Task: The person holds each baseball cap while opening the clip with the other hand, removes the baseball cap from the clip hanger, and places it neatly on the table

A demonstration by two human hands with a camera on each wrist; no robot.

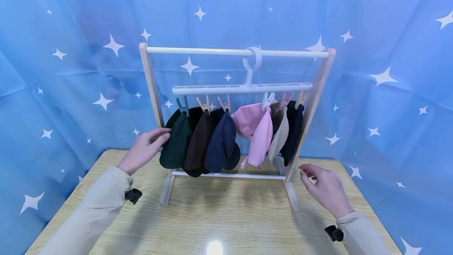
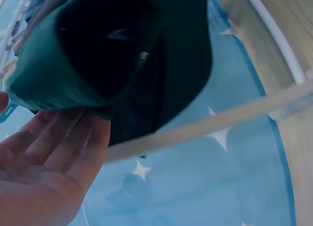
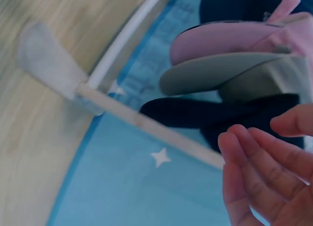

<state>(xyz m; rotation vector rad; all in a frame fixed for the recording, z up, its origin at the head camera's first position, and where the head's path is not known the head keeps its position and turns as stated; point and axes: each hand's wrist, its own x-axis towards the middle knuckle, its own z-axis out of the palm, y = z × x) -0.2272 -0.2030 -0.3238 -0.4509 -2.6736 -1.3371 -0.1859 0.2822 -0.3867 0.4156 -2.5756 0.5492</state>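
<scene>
Several caps hang by clothespins under a white hanger [image 1: 226, 89]. At the left end my left hand [image 1: 146, 146] is at the edge of a dark green cap [image 1: 175, 145]; in the left wrist view its fingers [image 2: 73, 138] lie fairly straight against the cap's underside, gripping nothing. A teal clothespin [image 1: 182, 106] holds that cap at the top. My right hand [image 1: 323, 186] hovers beside the rack's right post, fingers loosely bent and holding nothing. Nearest to it hangs a dark navy cap [image 1: 294, 129], then a beige cap [image 1: 278, 139] and a pink cap [image 1: 261, 139].
A wooden rack with a white top bar [image 1: 198, 51] carries the hanger by its ring hook [image 1: 257, 58]. Brown [image 1: 198, 148] and navy [image 1: 220, 145] caps hang beside the green one. The rack's feet [image 1: 167, 192] stand on a wood-grain table [image 1: 226, 215]. Behind is a blue star-patterned curtain [image 1: 226, 19].
</scene>
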